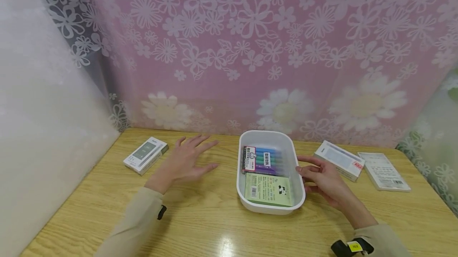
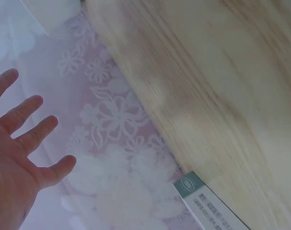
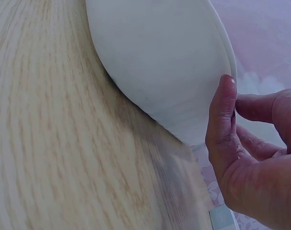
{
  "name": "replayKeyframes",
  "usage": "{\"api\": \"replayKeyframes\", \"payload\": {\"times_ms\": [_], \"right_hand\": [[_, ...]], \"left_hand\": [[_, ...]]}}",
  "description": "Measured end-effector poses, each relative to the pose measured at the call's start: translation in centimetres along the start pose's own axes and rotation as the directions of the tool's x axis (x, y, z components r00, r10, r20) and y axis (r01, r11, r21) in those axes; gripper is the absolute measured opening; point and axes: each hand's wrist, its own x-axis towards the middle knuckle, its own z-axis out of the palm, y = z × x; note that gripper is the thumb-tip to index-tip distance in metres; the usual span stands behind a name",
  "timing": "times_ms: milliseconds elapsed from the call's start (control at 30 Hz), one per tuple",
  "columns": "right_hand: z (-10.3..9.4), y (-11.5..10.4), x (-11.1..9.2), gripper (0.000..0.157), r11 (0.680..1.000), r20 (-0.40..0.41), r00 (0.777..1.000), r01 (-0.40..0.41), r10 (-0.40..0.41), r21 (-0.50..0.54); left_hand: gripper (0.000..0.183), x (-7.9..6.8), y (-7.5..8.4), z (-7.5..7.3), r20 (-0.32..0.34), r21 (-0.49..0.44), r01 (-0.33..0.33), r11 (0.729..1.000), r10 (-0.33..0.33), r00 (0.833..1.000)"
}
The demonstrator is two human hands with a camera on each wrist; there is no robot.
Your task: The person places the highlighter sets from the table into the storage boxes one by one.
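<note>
A white plastic basket [image 1: 270, 210] stands on the wooden table, its rounded rim facing up. Inside it lie a clear pack of coloured pens [image 1: 272, 160] and a green panda-print packet [image 1: 268, 190]. My right hand [image 1: 327, 183] grips the basket's right rim; in the right wrist view, digits of the right hand [image 3: 260, 167] meet at the edge of its outer wall [image 3: 159, 62]. To the left, my left hand [image 1: 184, 161] holds nothing, fingers spread above the table. The left wrist view shows the left hand [image 2: 16, 153] with its palm bare.
Left of my left hand lies a white box with a green panel [image 1: 146, 155]. Beyond my right hand are another white box [image 1: 340, 160] and a flat pale case [image 1: 384, 171]. A pink flowered curtain [image 1: 222, 50] hangs along the table's back edge.
</note>
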Motion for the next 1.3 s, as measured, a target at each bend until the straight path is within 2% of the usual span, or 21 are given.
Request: {"api": "replayKeyframes", "payload": {"times_ms": [167,467,733,833,1033,1167,1300], "right_hand": [[0.0,0.0,-0.1,0.066,1.0,-0.006,1.0,-0.001,0.001,-0.003],[-0.1,0.1,-0.2,0.066,1.0,0.0,1.0,-0.002,0.002,0.004],[-0.1,0.1,0.0,0.067,1.0,-0.007,1.0,-0.011,0.011,-0.007],[-0.2,0.2,0.0,0.066,1.0,-0.009,1.0,-0.009,0.009,-0.011],[-0.1,0.3,0.2,0.067,1.0,-0.005,1.0,-0.003,0.003,-0.002],[-0.1,0.3,0.1,0.066,1.0,-0.007,1.0,0.0,0.0,-0.003],[0.0,0.2,0.0,0.065,1.0,-0.006,1.0,0.002,-0.002,0.002]], "left_hand": [[0.067,-0.6,-1.2,-0.4,-0.012,0.042,0.023,0.999,-0.023,1.0],[0.071,-2.4,-4.0,-1.4,0.037,0.078,0.121,0.99,-0.124,0.992],[0.076,-3.7,-6.5,-1.9,0.074,0.094,0.227,0.969,-0.234,0.969],[0.078,-4.0,-7.2,-2.1,0.111,0.104,0.272,0.957,-0.282,0.953],[0.082,-4.4,-9.1,-1.9,0.209,0.138,0.361,0.922,-0.383,0.9],[0.08,-4.5,-10.1,-1.5,0.267,0.118,0.409,0.905,-0.426,0.865],[0.072,-4.7,-10.8,-1.1,0.306,0.131,0.433,0.892,-0.452,0.838]]}}
